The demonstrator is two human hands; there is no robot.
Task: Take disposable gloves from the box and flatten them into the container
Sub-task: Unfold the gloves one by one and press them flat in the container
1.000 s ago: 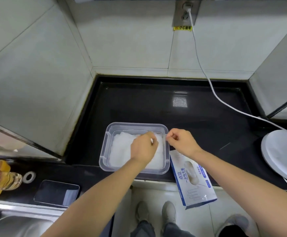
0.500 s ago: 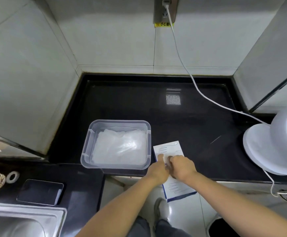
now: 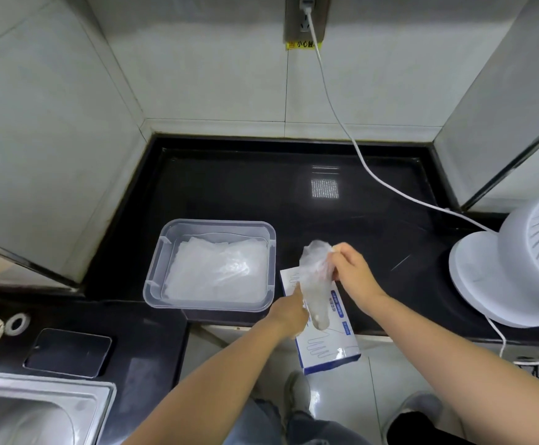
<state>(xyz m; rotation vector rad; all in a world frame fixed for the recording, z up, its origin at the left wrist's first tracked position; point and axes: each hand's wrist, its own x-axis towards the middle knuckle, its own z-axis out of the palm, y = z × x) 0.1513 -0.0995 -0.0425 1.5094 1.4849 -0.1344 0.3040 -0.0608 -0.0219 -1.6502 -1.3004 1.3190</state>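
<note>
Since half a second ago the right hand [image 3: 355, 274] has risen from the box [image 3: 329, 348], drawing a clear glove [image 3: 316, 284] out with it. The glove now hangs above the box, its top bunched in the pinch of the right thumb and fingers. The left hand [image 3: 289, 313] sits against its lower part; whether it grips the film or steadies the box I cannot tell. The glove looks feather-light, limp and clingy, so it is best taken at both ends and pulled taut. Just left, the container [image 3: 217, 223] already holds flattened gloves [image 3: 217, 271] on the black counter [image 3: 261, 194]. A white fan [image 3: 518, 261] stands well to the right.
</note>
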